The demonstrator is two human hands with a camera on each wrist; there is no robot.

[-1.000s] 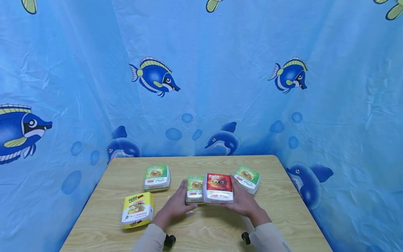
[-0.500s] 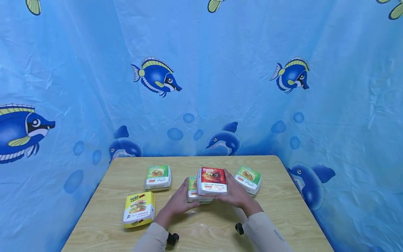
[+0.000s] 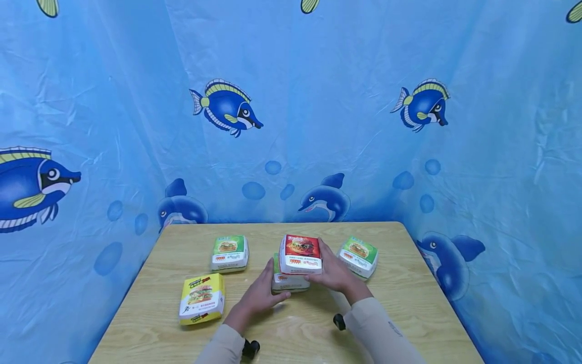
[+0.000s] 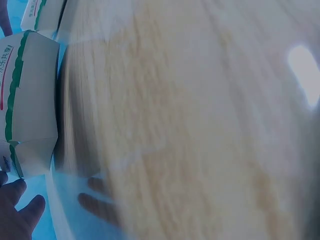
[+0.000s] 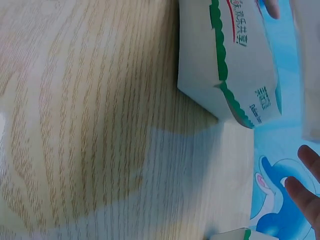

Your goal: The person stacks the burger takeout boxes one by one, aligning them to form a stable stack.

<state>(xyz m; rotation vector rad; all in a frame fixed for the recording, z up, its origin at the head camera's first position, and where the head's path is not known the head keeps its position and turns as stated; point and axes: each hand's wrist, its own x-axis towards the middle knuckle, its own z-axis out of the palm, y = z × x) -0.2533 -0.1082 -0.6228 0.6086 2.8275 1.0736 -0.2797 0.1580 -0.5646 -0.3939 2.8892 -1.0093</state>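
Observation:
In the head view my right hand (image 3: 337, 273) grips a red-topped burger box (image 3: 301, 255) by its right side. That box hangs over a green-topped burger box (image 3: 290, 284) on the table and hides much of its top; I cannot tell whether the two touch. My left hand (image 3: 261, 297) lies along the left side of the lower box, fingers extended, thumb out in front. The left wrist view shows this lower box (image 4: 32, 100) with fingertips at its corner. The right wrist view has the same green-trimmed box (image 5: 230, 60), with right fingertips apart from it.
Another green burger box (image 3: 229, 254) stands at the back left and one more green box (image 3: 358, 258) at the right, turned at an angle. A yellow burger box (image 3: 202, 299) sits left of my left hand. The wooden table (image 3: 409, 313) ends at a blue curtain (image 3: 291, 126).
My right hand has carried the red-topped box left and away from me, over the green-topped one. The left hand has stayed by the green box, shifting slightly right.

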